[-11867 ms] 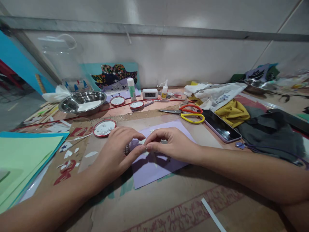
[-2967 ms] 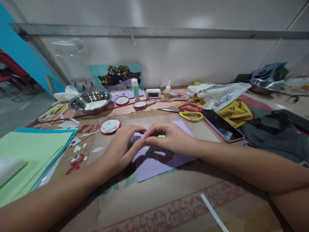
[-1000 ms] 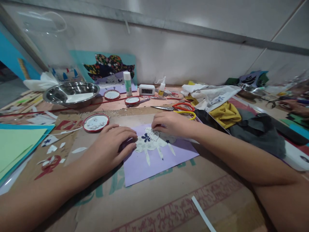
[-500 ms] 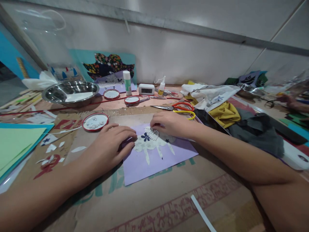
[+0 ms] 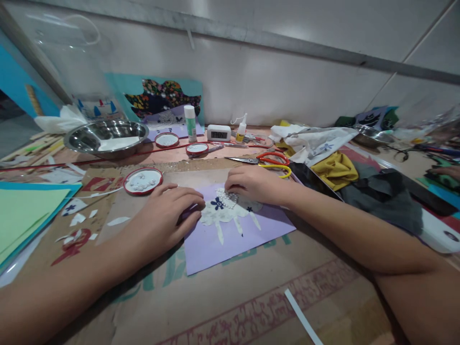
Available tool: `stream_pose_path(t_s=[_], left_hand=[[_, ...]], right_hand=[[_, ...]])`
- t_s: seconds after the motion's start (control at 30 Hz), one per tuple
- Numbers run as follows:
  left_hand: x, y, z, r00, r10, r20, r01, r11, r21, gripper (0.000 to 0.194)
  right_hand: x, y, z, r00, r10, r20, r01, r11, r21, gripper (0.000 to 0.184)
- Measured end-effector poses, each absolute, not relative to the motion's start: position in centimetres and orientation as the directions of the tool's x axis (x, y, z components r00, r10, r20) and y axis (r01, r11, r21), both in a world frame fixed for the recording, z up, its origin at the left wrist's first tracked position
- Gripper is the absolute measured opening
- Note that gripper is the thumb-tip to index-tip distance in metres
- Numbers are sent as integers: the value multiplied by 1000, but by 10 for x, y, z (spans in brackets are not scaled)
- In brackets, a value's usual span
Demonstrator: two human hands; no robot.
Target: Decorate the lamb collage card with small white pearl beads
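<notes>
A lilac sheet of paper point(image 5: 208, 256) lies on brown cardboard point(image 5: 172, 306). On it is a whitish cutout point(image 5: 212, 218) with dark blue flowers, narrow strips below and a curve of small pearl-like beads point(image 5: 231, 200). My left hand point(image 5: 176, 211) rests at the sheet's left edge, fingers apart and slightly bent, holding nothing visible. My right hand point(image 5: 251, 183) bends over the beads with thumb and fingertips pressed together; whatever is between them is hidden. Just left of my left hand sits a red-rimmed lid point(image 5: 143, 181) with loose beads.
Behind the sheet lie scissors point(image 5: 257, 160), a glue stick point(image 5: 190, 123), a small digital clock point(image 5: 219, 132) and a glue bottle point(image 5: 241, 130). A steel bowl point(image 5: 108, 136) stands back left. Cloth pieces point(image 5: 334, 167) pile up at right. Another person's hand point(image 5: 447, 171) shows far right.
My two hands stay almost still over the sheet. The view shifts very slightly. At far right, the other person's hand has moved lower and further to the right.
</notes>
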State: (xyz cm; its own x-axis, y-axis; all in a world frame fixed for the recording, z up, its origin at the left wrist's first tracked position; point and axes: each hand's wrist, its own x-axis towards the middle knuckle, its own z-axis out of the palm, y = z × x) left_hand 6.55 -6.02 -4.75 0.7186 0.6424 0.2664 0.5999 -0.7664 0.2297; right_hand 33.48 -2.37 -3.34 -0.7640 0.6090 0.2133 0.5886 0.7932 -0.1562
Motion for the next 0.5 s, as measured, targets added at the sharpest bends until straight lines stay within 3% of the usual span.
stream_pose_path(t_s=[0.2,0.37,0.5], left_hand=[[66,-60,-47,715,646,269,604,-764,228,24],[66,-60,-47,716,639,282,594,-769,236,23],[66,-60,-47,720,639,272,595,-769,232,24]], right_hand=[[335,-26,-24,-765,618,179,586,784,-203,21],[340,-25,-13,-763,637,110,577,747,-330,19],[341,-24,-11,-775,625,89,573,756,-315,18]])
